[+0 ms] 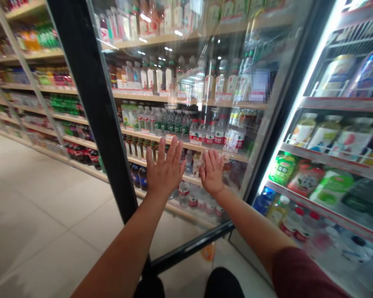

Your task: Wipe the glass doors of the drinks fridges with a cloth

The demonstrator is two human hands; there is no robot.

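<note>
The glass door [186,229] of an upright fridge stands swung open in front of me, set in a thick black frame [95,107]. My left hand [165,171] lies flat against the glass, fingers stretched upward and holding nothing. To its right, my right hand [213,174] presses a crumpled pale cloth [197,164] on the pane, its fingers over it. Most of the cloth is hidden under the palm, and a bit of it sticks out on either side. Both hands are at about the same height on the glass.
Through the pane, shelves of bottled drinks [178,122] show. At right, the lit fridge interior holds bottles and cans on wire shelves [329,159]. Long store shelves [37,87] run along the left above a tiled floor [49,207]. An orange object [208,251] sits below the door.
</note>
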